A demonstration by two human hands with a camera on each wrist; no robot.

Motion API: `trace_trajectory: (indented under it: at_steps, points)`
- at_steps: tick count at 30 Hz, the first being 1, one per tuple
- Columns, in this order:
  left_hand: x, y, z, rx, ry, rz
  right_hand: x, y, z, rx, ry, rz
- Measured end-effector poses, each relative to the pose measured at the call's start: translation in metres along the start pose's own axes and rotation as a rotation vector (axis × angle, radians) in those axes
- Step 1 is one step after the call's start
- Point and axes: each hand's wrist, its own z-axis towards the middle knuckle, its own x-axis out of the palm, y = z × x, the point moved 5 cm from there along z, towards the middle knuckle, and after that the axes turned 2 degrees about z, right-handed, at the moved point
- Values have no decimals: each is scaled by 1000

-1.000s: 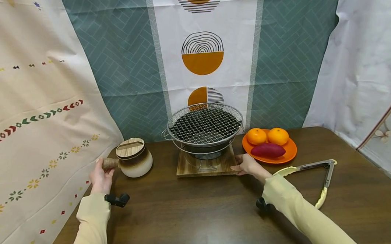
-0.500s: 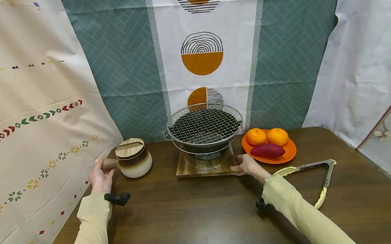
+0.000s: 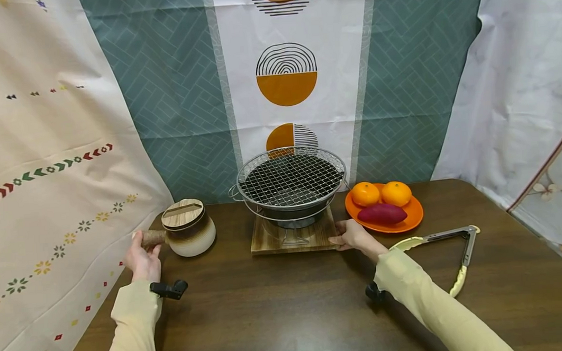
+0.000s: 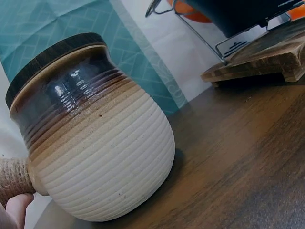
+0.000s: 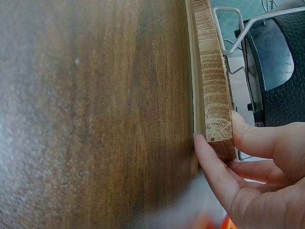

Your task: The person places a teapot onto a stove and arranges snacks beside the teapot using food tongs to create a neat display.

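At the left, a ceramic pot (image 3: 190,240) with a brown-to-cream body and a wooden lid (image 3: 183,213) stands on the table. My left hand (image 3: 144,263) grips its twine-wrapped handle (image 3: 153,237); the left wrist view shows the handle (image 4: 13,177) with only part of the thumb. In the middle, a round charcoal grill (image 3: 292,183) with a wire mesh top rests on a square wooden board (image 3: 267,241). My right hand (image 3: 357,237) pinches the board's front right corner. In the right wrist view, thumb and fingers lie on opposite faces of the board (image 5: 217,102).
Right of the grill, an orange plate (image 3: 414,222) holds two oranges (image 3: 381,194) and a purple sweet potato (image 3: 382,214). Spread tongs (image 3: 456,233) with pale yellow grips lie on the table (image 3: 278,308) near my right forearm. Patterned curtains (image 3: 176,85) hang behind and at both sides.
The head view has shifted slightly, so the scene sits a little further left. Both hands keep their holds on the pot handle and the board.
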Motion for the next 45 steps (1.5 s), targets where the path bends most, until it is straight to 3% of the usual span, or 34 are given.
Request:
trace_trajectory:
  at_steps: [10, 15, 19, 26, 38, 45]
  points:
    - [-4, -8, -9, 65, -70, 31, 5, -1, 1, 12, -1, 21]
    - [-9, -12, -15, 40, -78, -22, 6, 0, 1, 15, 4, 16]
    - [-4, -17, -20, 11, -47, -77, 6, 0, 2, -3, 1, 14]
    - [16, -24, -33, -17, -20, -93, 4, 0, 1, 7, 2, 28]
    - [64, -38, -50, -98, 121, -190, 1, 0, -1, 8, -2, 14]
    - [90, -42, -58, -114, 136, -195, 1, -1, -2, 11, -10, 24]
